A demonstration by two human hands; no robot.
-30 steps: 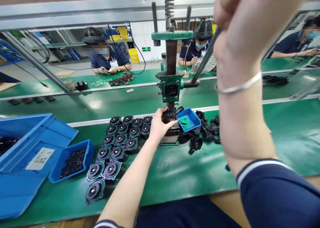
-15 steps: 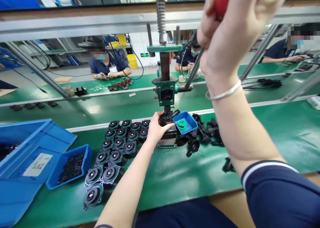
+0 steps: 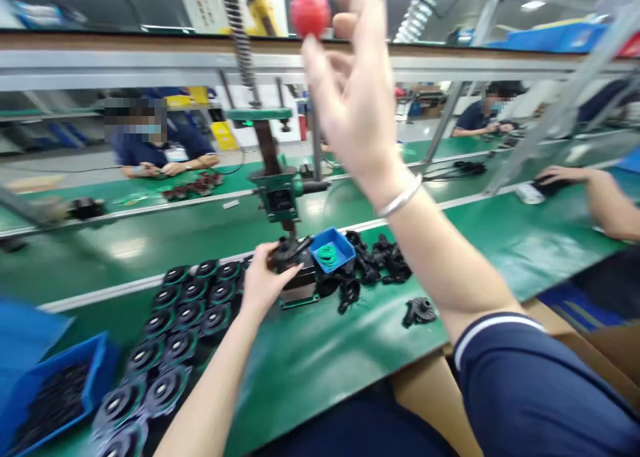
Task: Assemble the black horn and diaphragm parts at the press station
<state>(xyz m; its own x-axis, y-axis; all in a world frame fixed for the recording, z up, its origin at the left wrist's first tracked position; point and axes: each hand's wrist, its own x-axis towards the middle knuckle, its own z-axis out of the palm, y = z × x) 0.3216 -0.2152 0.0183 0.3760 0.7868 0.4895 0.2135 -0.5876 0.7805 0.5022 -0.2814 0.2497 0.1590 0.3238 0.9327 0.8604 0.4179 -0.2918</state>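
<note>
My left hand [image 3: 267, 277] grips a black plastic pump housing [image 3: 286, 253] beneath the ram of the green arbor press [image 3: 280, 200]. The housing looks tilted, its spout pointing right, above the press base [image 3: 300, 293]. My right hand [image 3: 357, 77], blurred by motion, is raised beside the red ball knob [image 3: 310, 11] of the press lever. Its fingers are spread, and the knob is outside the palm, near the thumb; whether they touch I cannot tell. A blue tray [image 3: 331, 250] with green rubber rings [image 3: 327, 255] lies right of the press.
Rows of round black motor units [image 3: 190, 313] stand on the left. Beyond them is a blue bin of small black parts [image 3: 55, 397]. More black housings [image 3: 373, 263] lie right of the press, one apart [image 3: 420, 311]. A co-worker's hand [image 3: 565, 175] is at the far right.
My right hand has loosened from the red knob and its fingers have spread. The housing in my left hand has tipped. The view has swung to the right.
</note>
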